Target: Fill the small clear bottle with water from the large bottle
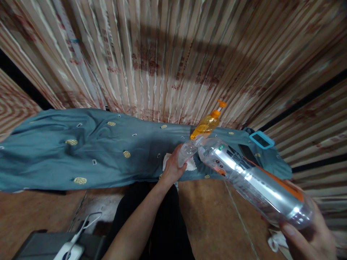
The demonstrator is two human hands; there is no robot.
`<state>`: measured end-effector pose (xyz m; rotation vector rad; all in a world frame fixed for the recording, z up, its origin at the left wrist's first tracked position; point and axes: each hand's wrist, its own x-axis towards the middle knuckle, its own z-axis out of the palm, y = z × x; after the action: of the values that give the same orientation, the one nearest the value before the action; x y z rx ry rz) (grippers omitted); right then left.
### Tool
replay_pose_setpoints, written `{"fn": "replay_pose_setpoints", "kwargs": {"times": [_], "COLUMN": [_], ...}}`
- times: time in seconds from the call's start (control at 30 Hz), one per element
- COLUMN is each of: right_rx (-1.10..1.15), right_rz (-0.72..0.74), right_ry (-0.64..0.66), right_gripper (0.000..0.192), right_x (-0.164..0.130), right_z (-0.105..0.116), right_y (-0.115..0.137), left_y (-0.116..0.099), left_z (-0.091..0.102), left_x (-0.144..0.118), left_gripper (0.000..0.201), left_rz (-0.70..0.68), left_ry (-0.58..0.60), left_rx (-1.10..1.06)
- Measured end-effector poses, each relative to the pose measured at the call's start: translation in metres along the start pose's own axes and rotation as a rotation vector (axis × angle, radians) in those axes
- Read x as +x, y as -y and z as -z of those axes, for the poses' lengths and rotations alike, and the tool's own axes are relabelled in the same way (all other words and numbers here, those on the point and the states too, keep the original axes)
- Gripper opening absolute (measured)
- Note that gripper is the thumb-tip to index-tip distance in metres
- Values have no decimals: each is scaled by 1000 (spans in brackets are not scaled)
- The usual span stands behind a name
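Observation:
My right hand (306,231) grips the base of a large clear plastic bottle (252,180) with a silver and orange label. The bottle is tilted, its neck pointing up and left. My left hand (173,168) is wrapped round a small clear bottle (187,151), whose mouth meets the large bottle's neck. Whether liquid passes between them I cannot tell. Under the small bottle, a white cloth or tissue (191,164) lies on the blue-green cover (146,151). Just behind the bottles stands an amber pump bottle (205,125) with an orange pump top.
On the cover's right end are a light-blue framed device (261,139) and a dark flat object (248,154). A pleated curtain (162,65) hangs behind. At the lower left, a white power strip (69,251) with a cable rests on a dark box (35,245).

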<state>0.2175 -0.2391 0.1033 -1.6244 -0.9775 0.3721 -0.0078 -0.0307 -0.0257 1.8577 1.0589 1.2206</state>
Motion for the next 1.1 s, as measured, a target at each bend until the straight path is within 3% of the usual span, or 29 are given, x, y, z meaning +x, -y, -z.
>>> {"fn": "replay_pose_setpoints", "kwargs": {"times": [0.3, 1.1], "right_rx": [-36, -7], "right_rz": [14, -23], "right_ry": [23, 19], "right_gripper": [84, 87], "right_x": [5, 5], "right_z": [10, 13], "right_y": [-8, -6], "left_y": [7, 9], "left_z": [-3, -4], "left_x": [0, -1], "left_gripper": [78, 79], "left_rz": [-43, -71], "left_ry": [-21, -28], "left_rx": [26, 64]}}
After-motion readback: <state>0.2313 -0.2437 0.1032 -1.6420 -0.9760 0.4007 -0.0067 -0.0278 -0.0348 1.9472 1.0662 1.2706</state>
